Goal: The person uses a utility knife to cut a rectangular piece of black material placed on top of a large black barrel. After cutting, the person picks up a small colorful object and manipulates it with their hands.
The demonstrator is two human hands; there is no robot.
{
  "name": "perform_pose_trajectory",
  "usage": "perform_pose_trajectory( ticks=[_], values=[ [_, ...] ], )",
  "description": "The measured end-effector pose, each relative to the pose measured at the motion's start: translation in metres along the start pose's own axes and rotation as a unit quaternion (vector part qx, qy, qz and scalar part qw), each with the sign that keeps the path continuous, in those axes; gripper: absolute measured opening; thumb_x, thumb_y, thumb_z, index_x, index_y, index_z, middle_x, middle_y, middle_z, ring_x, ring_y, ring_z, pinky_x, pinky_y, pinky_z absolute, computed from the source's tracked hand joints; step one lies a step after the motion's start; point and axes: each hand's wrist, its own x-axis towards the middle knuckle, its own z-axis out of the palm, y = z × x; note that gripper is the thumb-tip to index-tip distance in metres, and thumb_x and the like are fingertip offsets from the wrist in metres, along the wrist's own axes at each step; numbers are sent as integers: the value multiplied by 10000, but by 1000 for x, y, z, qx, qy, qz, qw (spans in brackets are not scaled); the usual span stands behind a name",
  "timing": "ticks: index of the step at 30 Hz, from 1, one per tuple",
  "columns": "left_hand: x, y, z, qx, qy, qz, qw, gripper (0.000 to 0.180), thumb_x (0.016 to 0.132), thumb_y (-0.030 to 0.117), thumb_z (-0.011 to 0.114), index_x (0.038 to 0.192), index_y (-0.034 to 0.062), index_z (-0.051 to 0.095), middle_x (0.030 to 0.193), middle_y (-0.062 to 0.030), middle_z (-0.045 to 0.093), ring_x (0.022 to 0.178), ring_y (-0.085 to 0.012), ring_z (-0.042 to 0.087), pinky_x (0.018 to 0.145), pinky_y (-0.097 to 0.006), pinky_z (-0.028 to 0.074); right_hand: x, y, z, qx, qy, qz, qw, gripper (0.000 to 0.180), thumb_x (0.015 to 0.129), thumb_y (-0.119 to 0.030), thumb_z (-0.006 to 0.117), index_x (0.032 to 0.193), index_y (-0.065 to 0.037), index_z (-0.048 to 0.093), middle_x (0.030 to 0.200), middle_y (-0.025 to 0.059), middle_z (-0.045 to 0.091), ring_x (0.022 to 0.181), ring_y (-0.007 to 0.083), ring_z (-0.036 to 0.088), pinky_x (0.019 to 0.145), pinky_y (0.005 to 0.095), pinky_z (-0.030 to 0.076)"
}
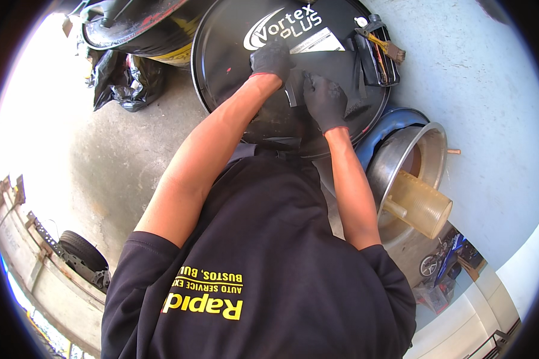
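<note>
Both my hands wear black gloves with red cuffs, and they are over the lid of a large black drum (233,90). My left hand (270,60) is closed near the white lettering, its fingers curled. Just to the right and nearer to me, my right hand (326,103) is closed too, with thumb and fingers pressed together. Between and beside them lies a dark flat piece (332,66), hard to tell from the black lid. It partly covers a white label (322,42). A small grey strip (290,96) shows between the hands. What the fingers grip is hidden.
At the lid's right edge stand a black bottle (374,66) and a paintbrush (392,51). Right of the drum, a metal basin (440,149) holds a yellowish plastic measuring jug (422,203). Another drum (138,30) and a black plastic bag (129,84) are at the far left.
</note>
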Motion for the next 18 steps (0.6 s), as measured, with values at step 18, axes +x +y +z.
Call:
perform_pose_trajectory(
  ticks=[18],
  values=[
    [-3,7,2,6,17,-28,999,581,829,333,872,1211,-8,598,1096,-234,750,1047,-414,731,882,-508,568,6,5,5,-52,17,-78,995,248,965,-292,616,853,-89,706,868,197,732,817,426,707,741,560,555]
  ],
)
